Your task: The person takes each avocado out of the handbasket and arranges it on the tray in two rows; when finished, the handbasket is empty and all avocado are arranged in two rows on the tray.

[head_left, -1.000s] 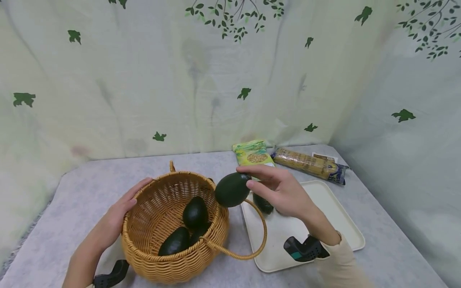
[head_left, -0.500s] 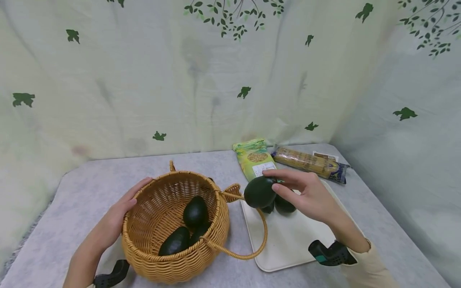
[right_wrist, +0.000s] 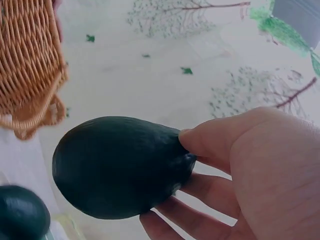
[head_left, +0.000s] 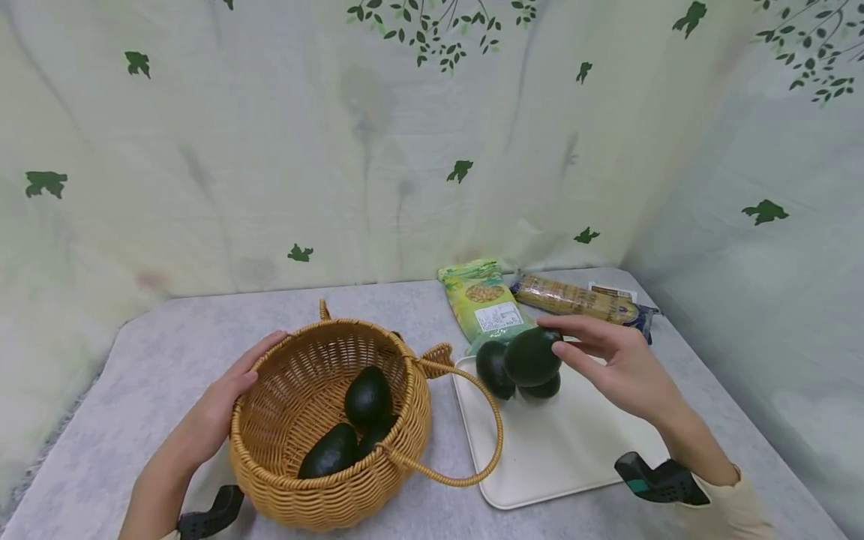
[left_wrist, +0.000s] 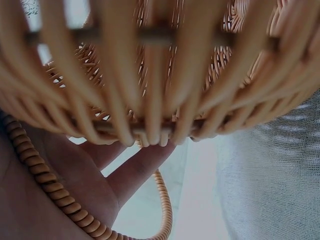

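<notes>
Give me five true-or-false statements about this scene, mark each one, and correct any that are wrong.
1. The right hand holds an avocado above the white tray. True.
2. The wicker basket contains no avocados. False: three avocados show inside it.
3. The left hand touches the wicker basket. True.
4. The pasta packet lies inside the wicker basket. False: the pasta packet lies on the table, beyond the white tray.
5. Each wrist wears a dark device. True.
</notes>
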